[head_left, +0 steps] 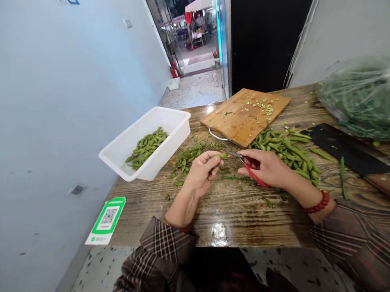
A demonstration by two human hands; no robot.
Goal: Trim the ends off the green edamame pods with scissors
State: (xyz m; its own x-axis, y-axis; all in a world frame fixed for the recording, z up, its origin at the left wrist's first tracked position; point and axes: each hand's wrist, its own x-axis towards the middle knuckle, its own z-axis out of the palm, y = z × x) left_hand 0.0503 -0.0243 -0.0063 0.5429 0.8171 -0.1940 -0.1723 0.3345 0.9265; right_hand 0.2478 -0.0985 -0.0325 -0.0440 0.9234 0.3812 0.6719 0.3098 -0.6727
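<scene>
Between the thumb and fingers of my left hand [203, 169] is a green edamame pod [222, 155], its tip pointing right. My right hand [269, 165] grips red-handled scissors [257, 176], whose blades reach left close to the pod. Whether the blades touch it I cannot tell. A heap of edamame pods [289, 151] lies beside and behind my right hand. Small trimmed bits and pods [187, 159] are scattered behind my left hand. To the left, a white plastic tub [177, 134] holds more pods.
A wooden cutting board [232, 113] with chopped green bits lies at the back. On the right are a cleaver [350, 149] with a wooden handle and a clear bag of green vegetables [360, 100]. A QR code card [107, 219] sits at the table's left edge, by the wall.
</scene>
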